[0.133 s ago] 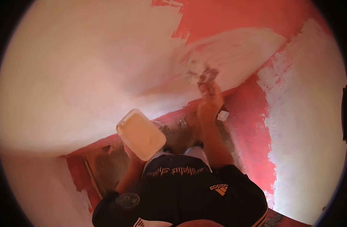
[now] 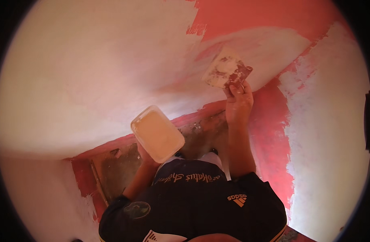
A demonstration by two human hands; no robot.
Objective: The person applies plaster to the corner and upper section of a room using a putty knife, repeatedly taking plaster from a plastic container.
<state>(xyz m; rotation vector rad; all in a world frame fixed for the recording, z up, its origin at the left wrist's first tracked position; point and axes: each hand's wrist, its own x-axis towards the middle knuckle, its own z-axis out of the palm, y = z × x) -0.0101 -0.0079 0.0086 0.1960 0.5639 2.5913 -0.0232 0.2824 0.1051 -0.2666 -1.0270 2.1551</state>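
Note:
My left hand (image 2: 145, 154) holds a rectangular plastic container (image 2: 159, 135) filled with a smooth pale mixture, low in front of my body. Much of that hand is hidden beneath it. My right hand (image 2: 239, 101) grips a wide putty knife (image 2: 226, 69), its blade smeared with pale and dark residue, raised against the view of the wall (image 2: 112, 56); whether the blade touches it I cannot tell. Behind the blade is a whitish, streaky patch bordered by red paint (image 2: 257, 14).
A partly red, partly white side wall (image 2: 322, 133) stands at the right, another wall (image 2: 39, 189) at the lower left. A red band runs along the foot of the wall in front. The stained floor (image 2: 120, 173) shows around my feet, with debris and a long thin piece at the left.
My right hand and the putty knife have moved right, and the blurred blade now shows clearly. The container in my left hand has shifted slightly up and right.

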